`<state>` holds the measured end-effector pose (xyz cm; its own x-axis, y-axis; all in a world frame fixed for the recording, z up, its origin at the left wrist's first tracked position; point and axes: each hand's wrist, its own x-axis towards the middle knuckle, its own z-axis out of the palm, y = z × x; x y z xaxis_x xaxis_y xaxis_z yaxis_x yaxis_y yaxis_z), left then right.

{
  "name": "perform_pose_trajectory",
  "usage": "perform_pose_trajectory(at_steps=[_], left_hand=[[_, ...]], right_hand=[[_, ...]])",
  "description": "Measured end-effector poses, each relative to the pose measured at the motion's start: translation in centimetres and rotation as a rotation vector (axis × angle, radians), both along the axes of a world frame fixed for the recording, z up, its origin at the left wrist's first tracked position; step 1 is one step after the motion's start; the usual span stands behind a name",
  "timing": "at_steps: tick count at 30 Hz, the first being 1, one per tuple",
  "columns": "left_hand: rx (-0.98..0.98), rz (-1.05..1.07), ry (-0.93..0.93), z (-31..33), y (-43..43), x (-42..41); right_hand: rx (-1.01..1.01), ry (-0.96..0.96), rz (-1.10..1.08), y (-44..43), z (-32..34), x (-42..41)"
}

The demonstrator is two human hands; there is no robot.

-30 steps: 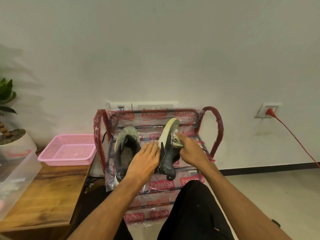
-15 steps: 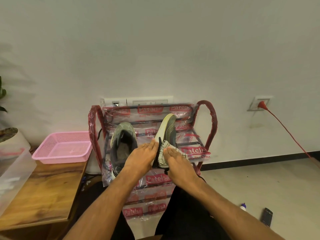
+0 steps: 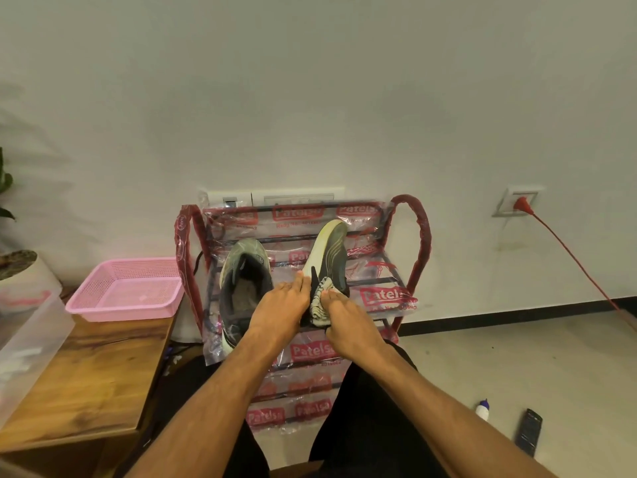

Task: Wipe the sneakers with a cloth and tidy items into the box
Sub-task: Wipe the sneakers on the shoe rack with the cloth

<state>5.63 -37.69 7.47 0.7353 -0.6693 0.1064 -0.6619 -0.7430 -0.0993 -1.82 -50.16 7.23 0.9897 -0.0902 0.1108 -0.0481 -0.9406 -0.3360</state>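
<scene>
Bracing the edge-tipped sneaker (image 3: 332, 250) on the rack (image 3: 412, 236), long axis running near to far, with the left hand (image 3: 279, 312), fingers straight and together, and clamping the cloth (image 3: 319, 301) against its near right flank under the right hand (image 3: 348, 326), fingers curled.

Tilted sneaker (image 3: 332, 257): heel hidden behind left hand (image 3: 279, 312) and right hand (image 3: 344, 322). The cloth (image 3: 319, 305) is mostly under the right hand. Clear box (image 3: 31, 339) at 9 o'clock is cut off, contents blurred. Small bottle (image 3: 482, 408) at 4 o'clock: label unreadable.
</scene>
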Motion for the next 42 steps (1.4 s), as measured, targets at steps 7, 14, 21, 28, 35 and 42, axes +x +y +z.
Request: perform_pose_trajectory(at_steps=[7, 14, 21, 28, 35, 42], left_hand=[[0.028, 0.029, -0.011, 0.0, -0.1, -0.3], [0.018, 0.048, -0.023, -0.3, 0.0, 0.0], [0.025, 0.061, -0.030, -0.4, 0.1, 0.1], [-0.020, 0.045, -0.009, -0.7, 0.3, 0.0], [-0.046, 0.065, 0.022, -0.9, -0.1, -0.1], [-0.031, 0.067, -0.004, -0.8, -0.5, -0.4]], right_hand=[[0.050, 0.077, -0.069, -1.2, 0.5, 2.9], [0.208, 0.074, -0.144, -1.3, 1.8, 4.4], [0.231, 0.038, -0.097, -0.1, 1.5, 1.0], [0.194, 0.123, -0.025, -3.3, 3.1, 0.2], [0.117, -0.166, -0.030, -2.0, 2.3, 0.8], [-0.191, -0.010, 0.077, -0.6, -1.3, 1.5]])
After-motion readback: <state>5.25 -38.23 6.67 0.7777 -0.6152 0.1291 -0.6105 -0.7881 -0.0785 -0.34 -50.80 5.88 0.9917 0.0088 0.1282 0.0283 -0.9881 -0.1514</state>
